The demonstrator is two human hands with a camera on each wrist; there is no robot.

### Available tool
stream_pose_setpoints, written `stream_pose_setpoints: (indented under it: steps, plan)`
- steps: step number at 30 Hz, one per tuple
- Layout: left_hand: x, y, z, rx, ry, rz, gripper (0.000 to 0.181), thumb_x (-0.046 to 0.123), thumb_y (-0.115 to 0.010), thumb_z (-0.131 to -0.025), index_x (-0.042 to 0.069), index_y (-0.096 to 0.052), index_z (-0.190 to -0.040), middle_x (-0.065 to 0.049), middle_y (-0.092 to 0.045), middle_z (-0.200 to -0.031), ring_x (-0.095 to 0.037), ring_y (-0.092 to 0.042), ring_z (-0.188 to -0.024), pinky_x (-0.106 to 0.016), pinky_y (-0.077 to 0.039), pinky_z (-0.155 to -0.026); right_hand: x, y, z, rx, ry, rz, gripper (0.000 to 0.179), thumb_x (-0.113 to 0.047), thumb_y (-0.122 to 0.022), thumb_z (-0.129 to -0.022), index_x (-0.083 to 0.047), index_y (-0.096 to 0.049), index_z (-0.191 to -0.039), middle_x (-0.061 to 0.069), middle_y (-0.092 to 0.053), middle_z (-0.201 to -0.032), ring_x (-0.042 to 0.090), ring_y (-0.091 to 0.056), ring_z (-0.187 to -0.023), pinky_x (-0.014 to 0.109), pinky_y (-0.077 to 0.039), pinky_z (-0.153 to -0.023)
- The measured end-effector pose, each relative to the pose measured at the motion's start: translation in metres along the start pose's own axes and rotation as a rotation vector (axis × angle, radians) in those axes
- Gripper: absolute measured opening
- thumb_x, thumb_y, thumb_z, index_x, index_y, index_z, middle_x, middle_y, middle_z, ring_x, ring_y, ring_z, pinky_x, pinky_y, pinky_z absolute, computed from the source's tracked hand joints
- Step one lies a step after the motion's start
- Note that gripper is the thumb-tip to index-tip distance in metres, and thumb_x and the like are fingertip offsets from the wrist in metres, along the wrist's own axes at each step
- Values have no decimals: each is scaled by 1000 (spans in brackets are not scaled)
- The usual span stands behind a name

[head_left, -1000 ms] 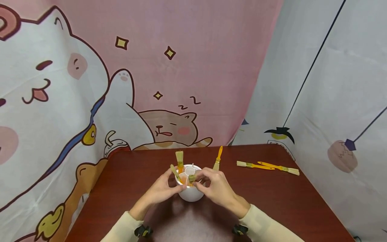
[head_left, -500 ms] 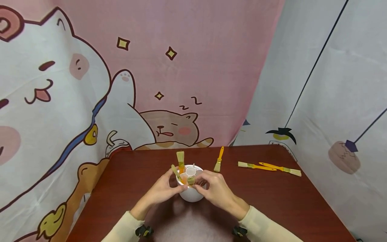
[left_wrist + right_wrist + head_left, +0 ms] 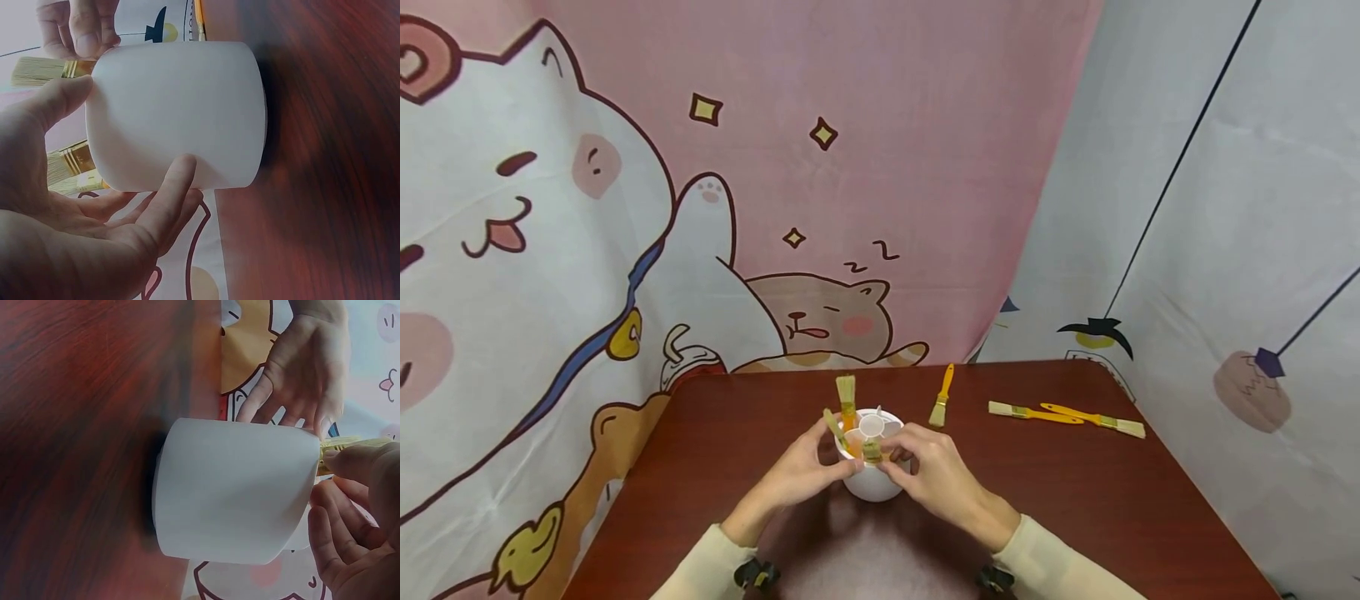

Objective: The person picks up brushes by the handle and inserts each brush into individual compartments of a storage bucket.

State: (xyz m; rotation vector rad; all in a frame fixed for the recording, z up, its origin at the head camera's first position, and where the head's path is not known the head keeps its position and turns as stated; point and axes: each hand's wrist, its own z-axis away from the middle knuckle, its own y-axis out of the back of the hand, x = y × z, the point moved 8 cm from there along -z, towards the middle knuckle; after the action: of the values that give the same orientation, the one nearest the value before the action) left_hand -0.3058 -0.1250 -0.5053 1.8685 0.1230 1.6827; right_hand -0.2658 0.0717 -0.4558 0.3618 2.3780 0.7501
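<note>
Finding: Brush Container Steadied by Hand, Third Brush Under Fingers

The white container point(image 3: 874, 486) stood upright on the worktop point(image 3: 1112, 508), between the two hands. The left hand point(image 3: 801, 471) was cupped round its side, thumb at the rim and forefinger laid along the wall. The right hand point(image 3: 936, 471) pinched the front brush point(image 3: 872, 451) near its metal band, at the rim; the bristles pointed up.

Risks, in this inspector's judgement: the container could tip or slide if the left hand eased while the right pressed sideways. The front brush could lodge against a divider or lean outward if let go before its handle was seated; the handle's depth could not be verified. The leaning brush point(image 3: 833, 425), close to the left hand, could be knocked by a careless thumb.

Count: one container, two hands, six brushes. Three brushes stood in the container, bristles up: the front brush, the leaning brush and the rear brush point(image 3: 847, 393). Three lay on the worktop: the lone brush point(image 3: 942, 396) just behind the container to the right, and, farther right, the inner brush point(image 3: 1033, 412) and the outer brush point(image 3: 1097, 418), with handles overlapping or nearly so. The number of compartments could not be established.
</note>
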Motion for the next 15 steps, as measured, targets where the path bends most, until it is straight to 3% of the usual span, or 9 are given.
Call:
stream_pose_setpoints:
  steps: [15]
  plan:
    - [3, -1, 0, 10, -2, -17, 88, 45, -84, -90, 19, -41, -162, -10, -60, -154, -36, -55, -144, -70, -44, -113, 0, 12, 6, -16, 37, -4, 26, -7, -88, -88, -9, -78, -112, 2, -75, -101, 10, -75, -82, 10, -55, -76]
